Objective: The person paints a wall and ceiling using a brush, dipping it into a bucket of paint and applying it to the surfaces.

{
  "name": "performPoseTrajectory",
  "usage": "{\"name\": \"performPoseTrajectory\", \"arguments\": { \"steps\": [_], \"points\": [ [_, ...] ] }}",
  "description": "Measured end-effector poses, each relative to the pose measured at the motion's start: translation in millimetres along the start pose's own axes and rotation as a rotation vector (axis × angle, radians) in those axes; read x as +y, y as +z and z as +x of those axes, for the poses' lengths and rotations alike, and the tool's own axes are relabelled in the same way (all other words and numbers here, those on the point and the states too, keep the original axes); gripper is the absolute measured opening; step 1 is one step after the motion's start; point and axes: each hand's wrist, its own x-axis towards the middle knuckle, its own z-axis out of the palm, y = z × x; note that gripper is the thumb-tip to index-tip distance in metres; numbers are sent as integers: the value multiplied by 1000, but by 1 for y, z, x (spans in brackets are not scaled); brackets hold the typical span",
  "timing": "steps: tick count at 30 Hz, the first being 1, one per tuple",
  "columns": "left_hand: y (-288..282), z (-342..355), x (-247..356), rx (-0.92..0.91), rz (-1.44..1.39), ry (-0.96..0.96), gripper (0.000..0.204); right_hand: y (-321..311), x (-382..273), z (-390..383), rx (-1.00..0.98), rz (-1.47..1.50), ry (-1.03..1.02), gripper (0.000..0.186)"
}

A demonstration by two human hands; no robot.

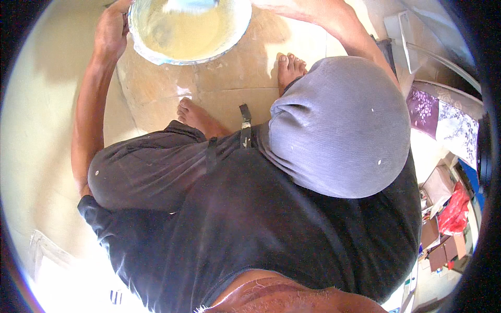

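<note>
A round, pale basin (201,60) with a whitish, smeared rim is at the top edge of the head view. Inside it lies a creamy yellowish mixture (190,36). My left hand (112,28) is closed on the basin's left rim. A blurred white and pale blue shape (190,5) shows over the mixture, cut off by the frame; I cannot make out what it is. My right forearm (334,18) reaches in above my raised knee toward the basin's right side. Its hand runs out at the upper edge, with the fingers hidden.
Under the basin is a tan tiled floor (224,96) with pale marks. My bare feet rest near the basin, and my raised knee (339,125) stands at the right. A pale wall (42,130) runs along the left. Patterned cloth (443,117) and a red plastic bag (454,211) lie far right.
</note>
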Motion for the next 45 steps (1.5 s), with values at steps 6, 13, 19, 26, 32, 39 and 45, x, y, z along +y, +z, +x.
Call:
{"name": "performPoseTrajectory", "arguments": {
  "steps": [6, 13, 19, 26, 32, 39, 45],
  "points": [
    [-1, 3, 6, 22, -77, -75, 44, -5, -15, -2, -241, 215, 124, 8],
    [-8, -1, -13, 121, 110, 22, 33, 30, 10, 17, 187, -97, -145, 10],
    [13, -10, 0, 193, 61, 8, 39, 0, 20, -15, 402, -105, -56, 23],
    [6, -7, -3, 153, -29, -28, 38, 0, 54, -31, 721, 317, 249, 27],
    [4, -5, -9, 167, -63, -86, 33, 29, 68, -6, 794, 439, 211, 25],
    [7, -9, -1, 151, -8, -42, 31, 17, 97, 14, 933, 60, 177, 25],
    [24, -10, 5, 266, -104, -42, 29, -47, 129, -44, 1228, -52, 281, 21]
  ]
}}
